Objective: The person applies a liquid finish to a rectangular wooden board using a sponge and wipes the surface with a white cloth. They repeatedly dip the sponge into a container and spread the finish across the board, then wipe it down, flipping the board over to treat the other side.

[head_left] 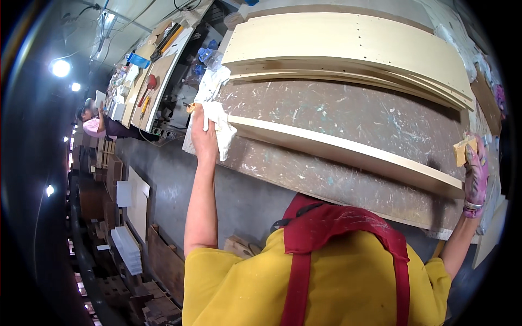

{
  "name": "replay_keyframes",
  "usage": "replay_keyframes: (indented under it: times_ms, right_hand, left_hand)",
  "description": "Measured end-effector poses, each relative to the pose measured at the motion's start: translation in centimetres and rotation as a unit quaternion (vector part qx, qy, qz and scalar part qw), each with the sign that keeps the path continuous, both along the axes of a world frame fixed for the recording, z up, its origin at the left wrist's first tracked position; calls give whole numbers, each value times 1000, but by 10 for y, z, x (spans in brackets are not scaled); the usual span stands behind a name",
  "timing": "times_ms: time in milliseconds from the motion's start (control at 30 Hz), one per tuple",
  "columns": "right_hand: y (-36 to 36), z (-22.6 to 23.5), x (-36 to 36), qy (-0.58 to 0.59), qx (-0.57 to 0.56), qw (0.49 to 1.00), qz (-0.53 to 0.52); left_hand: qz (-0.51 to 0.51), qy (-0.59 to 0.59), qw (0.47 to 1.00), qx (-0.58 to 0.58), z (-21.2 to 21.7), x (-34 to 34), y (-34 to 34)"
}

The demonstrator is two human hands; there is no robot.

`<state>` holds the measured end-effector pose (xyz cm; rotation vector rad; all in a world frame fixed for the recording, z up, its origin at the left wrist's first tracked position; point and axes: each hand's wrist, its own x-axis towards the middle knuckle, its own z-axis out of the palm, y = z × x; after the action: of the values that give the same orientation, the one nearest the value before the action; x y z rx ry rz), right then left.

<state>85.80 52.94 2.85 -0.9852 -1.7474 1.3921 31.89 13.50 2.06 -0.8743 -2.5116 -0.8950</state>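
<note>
A long pale board (337,146) stands on its narrow edge across the paint-marked brown worktable (337,106). At the board's left end my left hand (204,136) is closed on a white cloth (222,130), which hangs down beside it. A small orange-tan piece (190,108) shows at that hand's fingertips, too small to name. Beyond the board's right end, my right hand (476,176), in a purple-stained glove, grips a tan sponge-like block (464,151). The block is held just off the board's right end.
Several pale boards with small holes (342,41) lie stacked at the table's far side. Blue-tinted plastic bottles (209,57) stand past the left corner. Farther left, a bench (157,81) carries tools, and another person (100,124) stands beside it. Panels (138,201) lean over the grey floor.
</note>
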Motion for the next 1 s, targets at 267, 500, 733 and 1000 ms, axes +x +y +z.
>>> replay_keyframes:
  times_ms: [267, 500, 733, 1000]
  right_hand:
    - [3, 9, -11, -53, 11, 998, 44]
    - [-1, 10, -21, -29, 35, 999, 26]
    - [-6, 14, -7, -62, 29, 997, 32]
    - [-19, 30, -30, -33, 38, 998, 27]
  left_hand:
    - [-82, -84, 992, -48, 35, 87, 57]
    - [-242, 2, 960, -141, 45, 160, 101]
    - [-135, -182, 973, 47, 62, 130, 77]
    - [-69, 131, 974, -169, 35, 79, 53]
